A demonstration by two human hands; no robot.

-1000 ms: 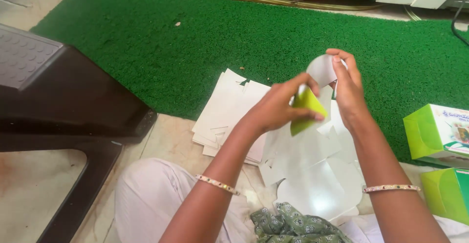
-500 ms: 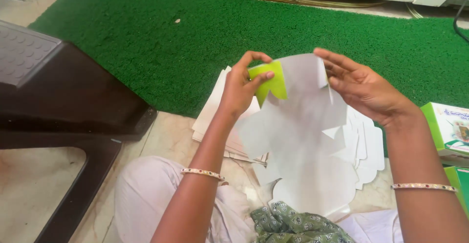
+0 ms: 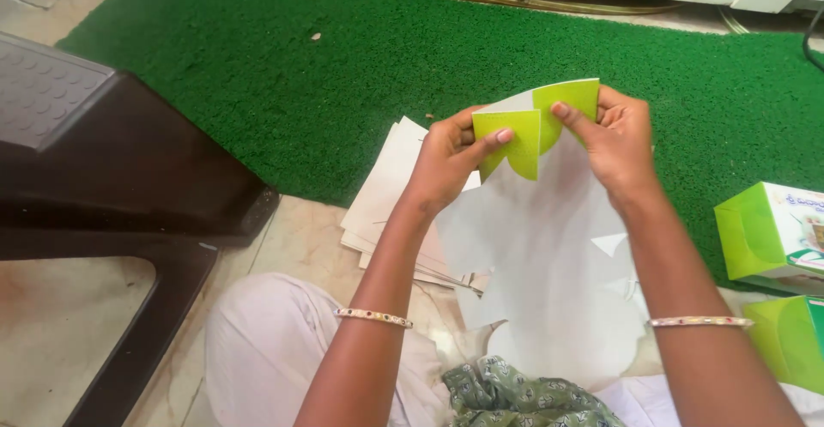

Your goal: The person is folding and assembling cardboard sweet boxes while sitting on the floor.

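Note:
Both my hands hold one flat cardboard box blank, white on its inner face and green on the folded flaps. My left hand pinches the left green flap with thumb on top. My right hand presses the right green flap, which overlaps the left one. The blank hangs down over my lap. A pile of more flat white blanks lies on the floor behind my left wrist.
A green grass-like mat covers the floor ahead. A dark plastic stool stands at the left. Two folded green and white boxes sit at the right. Green patterned cloth lies on my lap.
My hands came together at the top of the blank. The right hand has folded a second green flap over beside the left one.

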